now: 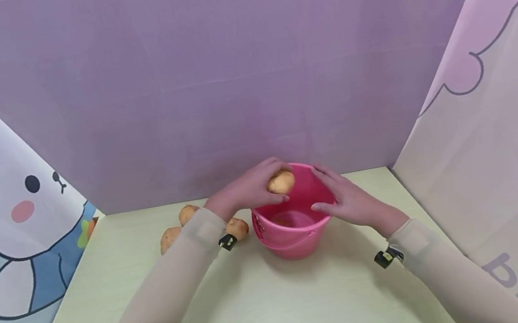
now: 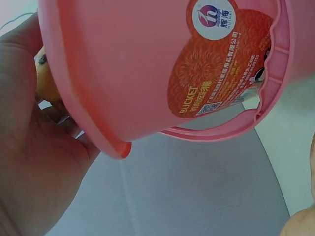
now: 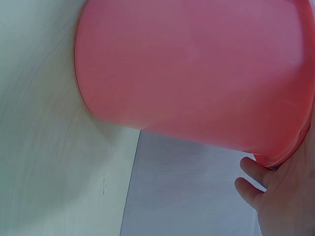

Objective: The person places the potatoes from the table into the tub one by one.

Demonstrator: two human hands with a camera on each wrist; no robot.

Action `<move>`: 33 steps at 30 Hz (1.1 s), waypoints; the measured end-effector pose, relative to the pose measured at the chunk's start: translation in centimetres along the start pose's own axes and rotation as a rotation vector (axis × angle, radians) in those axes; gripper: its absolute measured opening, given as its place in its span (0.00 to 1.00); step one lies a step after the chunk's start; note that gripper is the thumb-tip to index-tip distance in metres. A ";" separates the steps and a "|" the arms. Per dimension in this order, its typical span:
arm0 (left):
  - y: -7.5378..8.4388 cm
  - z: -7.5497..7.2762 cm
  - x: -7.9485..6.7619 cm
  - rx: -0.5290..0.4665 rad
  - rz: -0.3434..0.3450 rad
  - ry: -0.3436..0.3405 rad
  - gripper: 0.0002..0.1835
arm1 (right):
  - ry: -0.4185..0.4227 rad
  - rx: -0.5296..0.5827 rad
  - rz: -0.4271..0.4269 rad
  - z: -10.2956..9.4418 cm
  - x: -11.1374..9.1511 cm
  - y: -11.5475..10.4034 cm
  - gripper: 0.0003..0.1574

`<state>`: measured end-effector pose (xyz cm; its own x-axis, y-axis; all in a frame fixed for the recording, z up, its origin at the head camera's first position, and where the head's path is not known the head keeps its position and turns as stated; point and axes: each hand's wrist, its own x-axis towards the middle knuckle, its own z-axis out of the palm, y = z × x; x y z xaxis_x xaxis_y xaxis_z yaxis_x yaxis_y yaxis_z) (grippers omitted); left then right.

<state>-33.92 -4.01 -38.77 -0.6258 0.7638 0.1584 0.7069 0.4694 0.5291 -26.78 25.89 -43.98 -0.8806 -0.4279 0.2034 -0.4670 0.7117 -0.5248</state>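
Observation:
A pink plastic bucket (image 1: pixel 295 242) stands upright on the table, its handle hanging down the side. My left hand (image 1: pixel 262 183) grips a potato (image 1: pixel 281 182) over the bucket's opening, near the left rim. The left wrist view shows this potato (image 2: pixel 47 81) partly, behind the bucket's rim, with the fingers around it. On the right side, my right hand (image 1: pixel 351 198) holds the bucket's rim, the thumb over the opening and the fingers along the edge. Two of its fingertips (image 3: pixel 250 189) show beyond the rim in the right wrist view.
Left of the bucket, potatoes (image 1: pixel 169 239) lie on the pale table (image 1: pixel 279 307), partly covered by my left sleeve. A purple panel (image 1: pixel 237 76) rises behind the bucket. Printed panels stand at the left and right sides.

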 end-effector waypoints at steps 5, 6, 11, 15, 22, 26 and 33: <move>0.0 0.0 0.1 -0.004 -0.003 -0.002 0.36 | -0.003 -0.010 0.001 0.0 0.0 -0.1 0.66; 0.0 0.0 0.1 -0.011 -0.008 -0.006 0.36 | -0.003 -0.009 0.001 0.0 0.0 -0.1 0.66; 0.1 -0.2 -0.1 -0.020 -0.036 -0.018 0.37 | -0.002 -0.007 0.001 0.1 0.0 -0.2 0.66; 0.0 -0.3 -0.2 0.003 -0.052 -0.015 0.36 | -0.001 -0.005 -0.005 0.1 0.1 -0.1 0.65; -0.1 -0.3 -0.4 0.008 -0.063 -0.008 0.36 | -0.006 0.002 0.013 0.0 0.2 -0.1 0.66; -0.4 -0.5 -0.9 -0.024 -0.050 0.021 0.34 | -0.005 -0.003 0.008 0.1 0.1 -0.1 0.65; -1.1 -1.6 -4.1 -0.166 -0.026 0.141 0.29 | -0.003 -0.004 0.005 0.1 0.1 -0.1 0.66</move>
<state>-32.65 -8.35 -38.64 -0.6910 0.6775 0.2521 0.6337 0.3998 0.6623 -26.81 25.73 -44.03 -0.8829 -0.4257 0.1983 -0.4627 0.7160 -0.5228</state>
